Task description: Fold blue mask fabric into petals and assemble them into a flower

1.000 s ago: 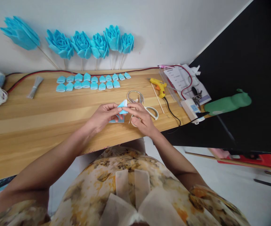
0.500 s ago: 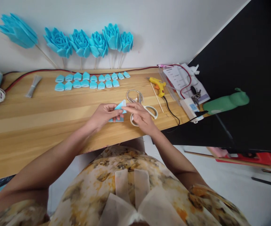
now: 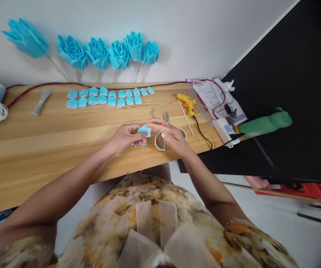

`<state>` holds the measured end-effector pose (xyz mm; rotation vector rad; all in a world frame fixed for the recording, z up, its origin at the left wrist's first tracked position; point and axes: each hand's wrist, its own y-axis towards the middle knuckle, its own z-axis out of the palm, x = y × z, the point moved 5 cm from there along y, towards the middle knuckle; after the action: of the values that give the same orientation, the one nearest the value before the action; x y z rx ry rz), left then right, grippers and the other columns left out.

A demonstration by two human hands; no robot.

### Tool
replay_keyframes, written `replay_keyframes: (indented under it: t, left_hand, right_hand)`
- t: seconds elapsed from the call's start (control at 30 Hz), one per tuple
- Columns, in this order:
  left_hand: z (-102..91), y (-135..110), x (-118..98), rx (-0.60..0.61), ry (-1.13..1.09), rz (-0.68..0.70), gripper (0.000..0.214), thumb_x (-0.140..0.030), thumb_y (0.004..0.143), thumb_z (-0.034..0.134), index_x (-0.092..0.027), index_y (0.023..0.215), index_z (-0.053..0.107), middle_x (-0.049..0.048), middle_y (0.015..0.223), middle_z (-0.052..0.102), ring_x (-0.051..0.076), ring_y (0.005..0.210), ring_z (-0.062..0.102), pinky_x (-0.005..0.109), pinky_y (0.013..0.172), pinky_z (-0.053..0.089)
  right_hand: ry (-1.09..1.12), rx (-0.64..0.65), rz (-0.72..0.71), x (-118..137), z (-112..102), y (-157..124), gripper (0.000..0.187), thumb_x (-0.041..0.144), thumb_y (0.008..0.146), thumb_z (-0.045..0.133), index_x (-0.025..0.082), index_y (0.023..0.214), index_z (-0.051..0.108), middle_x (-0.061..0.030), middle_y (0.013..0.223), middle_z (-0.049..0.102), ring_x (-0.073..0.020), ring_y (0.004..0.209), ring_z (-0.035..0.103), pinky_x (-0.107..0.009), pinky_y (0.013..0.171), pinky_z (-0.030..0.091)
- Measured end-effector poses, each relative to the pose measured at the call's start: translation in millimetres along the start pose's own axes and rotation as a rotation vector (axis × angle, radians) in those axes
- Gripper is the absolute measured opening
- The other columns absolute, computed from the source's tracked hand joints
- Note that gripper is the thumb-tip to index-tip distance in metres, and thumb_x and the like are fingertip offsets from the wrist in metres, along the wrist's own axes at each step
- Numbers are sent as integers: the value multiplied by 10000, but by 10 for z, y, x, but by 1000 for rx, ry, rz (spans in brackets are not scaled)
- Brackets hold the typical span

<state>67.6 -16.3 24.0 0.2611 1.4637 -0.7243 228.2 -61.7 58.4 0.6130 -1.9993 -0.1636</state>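
The left hand pinches the blue piece, white end now lower, and the right hand, thumb apart, reaches from 3 o'clock, so folding seems underway.

No text legible. Printed sheet at the far right corner of the surface: short dark heading line up top, rows of fine print below, all too small and blurred to read. Pale power strip near the right edge: blue panel with small dark marks, can't tell if any are lettering. Yellow glue gun, right part of the surface: small dark reddish spot on the handle, label or switch unclear. Green bottle by the right edge: pale patch low on its side, can't tell whether it's print.
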Motion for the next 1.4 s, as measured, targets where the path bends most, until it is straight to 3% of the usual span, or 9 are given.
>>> replay_keyframes:
  t: [0.13,0.33,0.43,0.53,0.7,0.87,1.13,1.27,1.4]
  left_hand:
    - [5,-7,9,9,-8,-5,240,-357,697,764,-160,686,627,0,622,659,84,516,529,214,513,393]
    - [2,-8,31,19,-74,-27,183,-297,680,741,-160,688,620,-7,608,652,83,507,539,209,510,400]
    - [19,-10,38,47,-67,-38,216,-316,686,762,-155,681,618,-6,596,645,78,501,532,203,500,389]
    - [29,-11,37,60,-54,-34,250,-332,693,778,-156,655,606,1,588,638,80,506,533,204,500,393]
    - [10,-3,25,27,-39,-7,235,-326,698,768,-156,656,611,-4,587,631,75,500,519,203,496,392]
    - [23,3,23,45,-12,13,239,-335,690,773,-159,655,615,-13,579,625,72,492,507,203,496,382]
    - [33,-11,11,73,-14,33,247,-344,694,774,-156,650,619,-5,588,629,74,507,520,200,503,395]
    - [27,-10,4,70,-33,28,229,-337,699,761,-164,665,615,-7,599,631,80,521,535,199,502,411]
    - [17,-9,2,61,-8,23,277,-377,697,779,-167,658,604,-4,599,633,83,526,538,200,500,412]
  right_hand:
    - [-201,18,-180,81,6,-16,456,522,993,442,307,1356,618,-72,1347,651,-254,1251,584,-545,1102,414]
    - [-320,29,-405,119,35,-77,493,427,927,614,291,1399,577,-75,1298,688,-265,1237,573,-512,1036,476]
    - [-314,-13,-351,111,-15,-59,470,400,941,600,286,1397,584,-81,1306,681,-263,1247,568,-516,1064,455]
    - [-176,-32,-163,44,-101,-27,413,432,1000,483,299,1367,616,-81,1361,642,-254,1280,563,-522,1111,414]
    - [99,123,10,-55,-64,-45,460,556,989,449,313,1311,668,-71,1447,582,-259,1358,529,-496,1166,360]
    - [-60,93,-27,-41,12,-62,464,529,1009,413,311,1365,617,-77,1375,620,-234,1283,573,-506,1135,385]
    - [-473,93,-306,5,27,-95,551,516,926,587,293,1429,548,-72,1364,646,-292,1276,533,-528,1072,438]
    - [-510,185,-307,-27,-7,-86,550,569,938,538,339,1438,527,-43,1356,650,-290,1278,537,-551,1102,405]
    - [-481,158,-251,-13,-48,-62,759,671,922,478,281,1559,344,-76,1332,662,-307,1283,540,-572,1127,381]
